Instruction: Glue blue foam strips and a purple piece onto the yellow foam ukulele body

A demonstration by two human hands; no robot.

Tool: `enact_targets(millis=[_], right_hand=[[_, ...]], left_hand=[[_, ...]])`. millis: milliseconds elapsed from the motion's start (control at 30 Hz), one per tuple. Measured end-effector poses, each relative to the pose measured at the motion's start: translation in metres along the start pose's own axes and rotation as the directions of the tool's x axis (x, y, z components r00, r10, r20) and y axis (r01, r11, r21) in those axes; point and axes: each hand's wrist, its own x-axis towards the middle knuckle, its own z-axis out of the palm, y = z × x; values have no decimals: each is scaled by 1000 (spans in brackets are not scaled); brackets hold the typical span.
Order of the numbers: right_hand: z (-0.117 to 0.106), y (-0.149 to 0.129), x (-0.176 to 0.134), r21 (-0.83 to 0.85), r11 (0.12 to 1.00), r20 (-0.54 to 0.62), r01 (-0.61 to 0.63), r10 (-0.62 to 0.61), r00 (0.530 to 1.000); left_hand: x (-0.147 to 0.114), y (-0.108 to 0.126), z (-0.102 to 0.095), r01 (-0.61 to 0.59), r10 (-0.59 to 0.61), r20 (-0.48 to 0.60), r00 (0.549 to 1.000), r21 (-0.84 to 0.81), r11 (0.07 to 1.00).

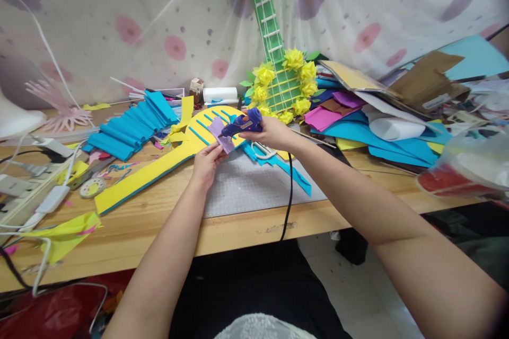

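Note:
My right hand (pixel 270 133) is closed around a dark blue hot glue gun (pixel 242 124), its nozzle pointing left. A black cord hangs from it over the table edge. Between the fingers of my left hand (pixel 207 163) is a piece of purple crepe paper (pixel 222 132), right by the nozzle. Beneath both lies a yellow guitar-shaped cutout (pixel 147 179) with blue strips on its body and a long neck reaching to the left. Partly under my hands, a grey cutting mat (pixel 246 185) carries scissors (pixel 264 151) and blue paper scraps (pixel 294 172).
A green paper guitar (pixel 272 32) with yellow flowers leans against the back curtain. Pleated blue crepe paper (pixel 129 123) lies left, near a power strip (pixel 27 185) with cables. Stacked coloured paper (pixel 358 122) and a plastic cup (pixel 457 172) stand right.

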Motion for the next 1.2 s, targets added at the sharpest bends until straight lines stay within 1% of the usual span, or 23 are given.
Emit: enact_targets(millis=[333,700,1033,1200], right_hand=[[-5,-2,-6,-60,998,21,-5,6,1000],[-6,-10,-4,-38,999,-9,-15,15,1000],[-6,-9,-5,-51,998,-22,-32,31,999],[-7,-5,-6,-61,998,3,14,-14,1000]], left_hand=[[-1,1,1,-5,6,32,999,-33,999],[-1,3,1,15,-11,68,998,-65,998],[-2,4,2,11,-9,58,998,-41,999],[-2,4,4,8,-7,21,1000,-41,999]])
